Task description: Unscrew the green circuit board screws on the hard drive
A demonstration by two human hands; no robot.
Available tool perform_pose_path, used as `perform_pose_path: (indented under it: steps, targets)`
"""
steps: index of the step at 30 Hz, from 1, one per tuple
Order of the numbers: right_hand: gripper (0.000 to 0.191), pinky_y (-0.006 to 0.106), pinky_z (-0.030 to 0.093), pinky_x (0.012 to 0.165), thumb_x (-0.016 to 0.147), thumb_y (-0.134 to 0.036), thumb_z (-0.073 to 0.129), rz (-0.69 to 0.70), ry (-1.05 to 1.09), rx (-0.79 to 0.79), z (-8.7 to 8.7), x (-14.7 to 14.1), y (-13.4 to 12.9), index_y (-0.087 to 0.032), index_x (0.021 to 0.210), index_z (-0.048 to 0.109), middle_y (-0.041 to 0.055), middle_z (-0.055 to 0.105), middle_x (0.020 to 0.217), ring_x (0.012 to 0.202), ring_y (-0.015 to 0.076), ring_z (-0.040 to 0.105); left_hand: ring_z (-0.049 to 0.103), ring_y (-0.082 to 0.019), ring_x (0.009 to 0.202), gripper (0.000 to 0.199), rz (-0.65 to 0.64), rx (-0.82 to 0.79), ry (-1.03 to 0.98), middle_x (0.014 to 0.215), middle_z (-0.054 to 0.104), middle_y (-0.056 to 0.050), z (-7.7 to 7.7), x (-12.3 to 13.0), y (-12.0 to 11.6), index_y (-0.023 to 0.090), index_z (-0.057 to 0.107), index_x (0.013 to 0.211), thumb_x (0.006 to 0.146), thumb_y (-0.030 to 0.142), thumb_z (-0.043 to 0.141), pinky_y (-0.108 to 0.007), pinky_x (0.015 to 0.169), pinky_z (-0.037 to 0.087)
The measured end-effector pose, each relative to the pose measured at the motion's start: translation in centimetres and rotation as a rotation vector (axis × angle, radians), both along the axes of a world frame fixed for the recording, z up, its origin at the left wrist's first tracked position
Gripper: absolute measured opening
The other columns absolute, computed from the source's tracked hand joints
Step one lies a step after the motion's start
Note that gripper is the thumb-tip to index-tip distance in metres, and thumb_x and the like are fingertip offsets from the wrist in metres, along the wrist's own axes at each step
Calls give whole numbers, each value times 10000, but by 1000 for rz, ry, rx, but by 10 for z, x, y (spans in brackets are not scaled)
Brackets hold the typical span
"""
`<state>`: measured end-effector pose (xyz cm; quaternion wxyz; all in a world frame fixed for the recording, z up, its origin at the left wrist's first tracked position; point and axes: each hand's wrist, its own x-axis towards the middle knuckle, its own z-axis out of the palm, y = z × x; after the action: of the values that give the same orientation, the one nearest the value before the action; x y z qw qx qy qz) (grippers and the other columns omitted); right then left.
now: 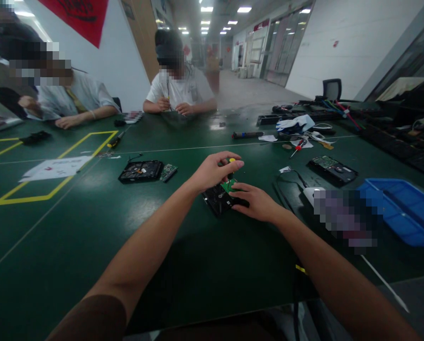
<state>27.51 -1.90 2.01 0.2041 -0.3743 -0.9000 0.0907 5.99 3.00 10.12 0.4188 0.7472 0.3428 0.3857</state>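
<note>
Left hand [214,171]: I see its fingers closed around a yellow-topped screwdriver [232,160], upright over the hard drive [215,196] on the green bench [73,237]. Right hand [258,202]: fingers spread at the hard drive's right side; clasping or merely resting, I cannot tell. 1 blue tray [407,208], far right.

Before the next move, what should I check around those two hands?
1. Left hand gripping the yellow-topped tool: ok.
2. Right hand touching the black drive: ok.
3. Drive resting on the green table: ok.
4. Tool upright over the green board: ok, roughly.
5. Tool tip seated in a screw: cannot tell, too small.
6. Blue tray apart from both hands: ok.
</note>
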Motion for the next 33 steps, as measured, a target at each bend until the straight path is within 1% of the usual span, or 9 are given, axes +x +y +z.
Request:
perform_pose_path:
  steps: [4,7,12,14,16,19,22,26,33]
  targets:
    - [403,544,483,1119,935,-384,690,-7,-10,-6,1,0,0,-245,1313,699,112,591,1478,1345,327,578,584,-87,519,416,65,67,21,655,594,11,-2,-1,2,162,634,789,922,556,660,-194,478,431]
    - [405,537,474,1130,932,-379,693,-4,-15,-10,1,0,0,-239,1312,702,114,593,1476,1353,329,570,626,-110,527,406,86,41,16,651,619,3,-6,-1,5,154,654,862,915,557,670,-202,491,468]
    - [408,546,477,1124,927,-370,695,-6,-16,-28,3,0,0,-238,1314,700,116,591,1476,1347,331,574,684,-126,599,316,33,55,23,759,686,-25,-12,-5,11,144,667,1113,949,414,668,-228,568,549]
    - [408,551,484,1115,927,-366,695,-6,-22,-29,3,0,0,-238,1314,696,117,589,1478,1348,329,573,708,-139,638,303,21,46,33,808,706,-42,-12,-8,13,139,657,1156,943,353,681,-250,603,578]
    - [406,551,486,1113,931,-364,691,-3,-32,-25,2,0,1,-234,1315,693,119,584,1483,1354,326,568,723,-149,656,278,16,33,37,825,716,-55,-12,-11,15,135,656,1155,940,310,683,-265,624,596]
    - [410,548,488,1111,934,-368,688,0,-42,-17,1,1,1,-215,1315,690,134,580,1483,1351,327,569,720,-147,631,241,29,25,36,775,713,-51,-11,-12,15,135,657,1127,942,288,682,-264,612,598]
    - [409,545,491,1109,931,-366,692,0,-32,-10,0,1,2,-213,1311,690,136,585,1478,1344,326,576,706,-140,598,215,56,36,32,717,701,-37,-10,-12,15,136,654,1099,951,291,674,-254,588,590]
    - [409,539,494,1107,930,-370,695,2,-18,-7,-1,1,1,-224,1312,691,127,585,1478,1349,323,572,706,-143,592,220,96,59,34,705,705,-38,-9,-13,15,138,649,1078,954,318,674,-256,590,589]
    - [406,541,484,1114,927,-377,697,5,-4,-13,-2,1,2,-228,1305,695,126,594,1467,1344,319,575,707,-143,589,224,102,73,50,698,709,-39,-11,-11,15,137,639,1063,958,333,664,-243,582,574]
